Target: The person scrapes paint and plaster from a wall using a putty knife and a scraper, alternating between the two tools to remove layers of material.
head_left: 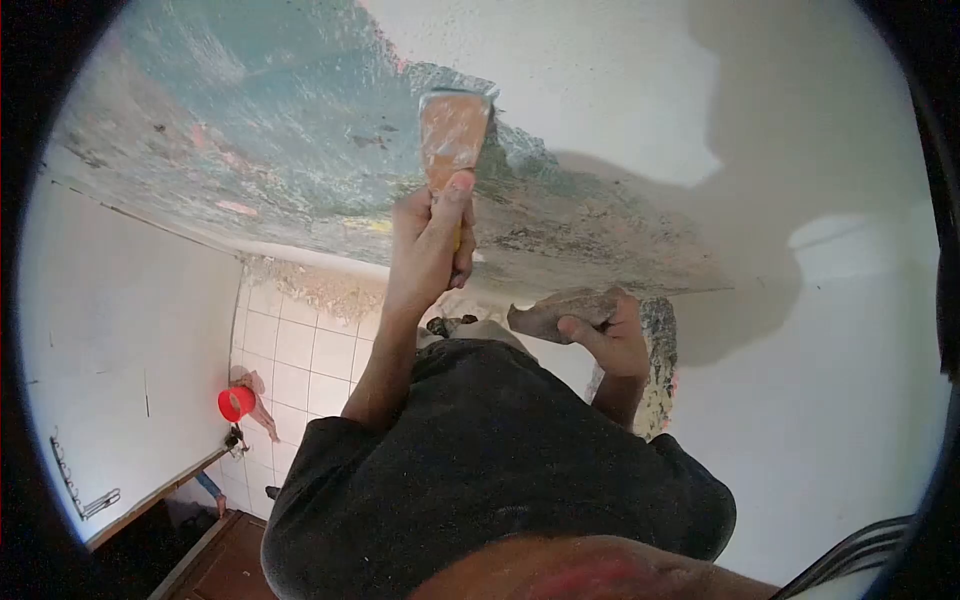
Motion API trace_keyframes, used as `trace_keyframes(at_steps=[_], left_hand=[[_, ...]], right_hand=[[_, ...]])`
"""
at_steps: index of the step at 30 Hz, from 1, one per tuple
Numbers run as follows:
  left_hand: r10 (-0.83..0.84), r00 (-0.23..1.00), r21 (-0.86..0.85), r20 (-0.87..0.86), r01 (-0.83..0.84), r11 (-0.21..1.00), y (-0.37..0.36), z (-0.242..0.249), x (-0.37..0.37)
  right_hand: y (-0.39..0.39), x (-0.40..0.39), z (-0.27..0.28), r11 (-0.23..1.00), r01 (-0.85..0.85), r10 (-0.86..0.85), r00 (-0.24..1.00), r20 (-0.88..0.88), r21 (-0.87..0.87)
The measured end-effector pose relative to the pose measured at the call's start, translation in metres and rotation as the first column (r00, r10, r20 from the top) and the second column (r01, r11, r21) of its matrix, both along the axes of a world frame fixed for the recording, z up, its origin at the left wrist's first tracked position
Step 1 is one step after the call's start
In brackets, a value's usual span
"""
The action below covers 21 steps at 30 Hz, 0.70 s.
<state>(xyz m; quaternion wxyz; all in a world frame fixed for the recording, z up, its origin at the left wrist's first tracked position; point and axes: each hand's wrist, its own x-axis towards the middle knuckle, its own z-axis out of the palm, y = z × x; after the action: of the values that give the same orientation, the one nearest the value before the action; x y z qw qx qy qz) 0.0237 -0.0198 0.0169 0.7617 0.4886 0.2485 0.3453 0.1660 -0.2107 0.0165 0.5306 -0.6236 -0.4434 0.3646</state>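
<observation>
My left hand (430, 235) is wrapped round the handle of a scraper (455, 130), thumb pressed along its neck. The scraper's wide blade, smeared with pale residue, lies against the wall (290, 110), its edge right where bare blue-grey surface meets white paint. Lower and to the right, my right hand (610, 340) grips a flat, greyish-brown piece (555, 315) with a curled, uneven edge, thumb on top and fingers behind. It looks like a worn sheet or slab; I cannot tell its material.
A red bucket (236, 403) stands on the white tiled floor (330, 350) at the lower left, with cloth-like items beside it. Crumbled debris (310, 290) lies along the wall's foot. Dark cables (850, 555) run at the lower right. A brown door (235, 565) shows at the bottom left.
</observation>
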Motion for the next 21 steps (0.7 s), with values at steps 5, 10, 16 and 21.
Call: trace_keyframes(at_steps=[5, 10, 16, 21], left_hand=[[0.059, 0.997, 0.02, -0.044, -0.059, 0.998, -0.007, 0.005, -0.003], [0.03, 0.997, -0.012, -0.069, -0.031, 0.999, -0.007, 0.009, -0.009], [0.038, 0.996, 0.063, -0.082, -0.033, 0.997, 0.003, 0.003, -0.011], [0.021, 0.996, 0.141, -0.085, -0.009, 0.99, 0.013, -0.007, -0.01]], right_hand=[[-0.003, 0.006, 0.002, 0.992, 0.016, -0.008, 0.997, 0.071, -0.122], [0.004, 0.001, 0.001, 0.996, -0.033, 0.03, 0.999, -0.033, -0.078], [0.011, -0.004, 0.009, 0.99, -0.093, 0.099, 0.994, 0.049, -0.108], [0.006, -0.006, 0.007, 0.987, -0.056, 0.056, 0.998, -0.003, -0.149]])
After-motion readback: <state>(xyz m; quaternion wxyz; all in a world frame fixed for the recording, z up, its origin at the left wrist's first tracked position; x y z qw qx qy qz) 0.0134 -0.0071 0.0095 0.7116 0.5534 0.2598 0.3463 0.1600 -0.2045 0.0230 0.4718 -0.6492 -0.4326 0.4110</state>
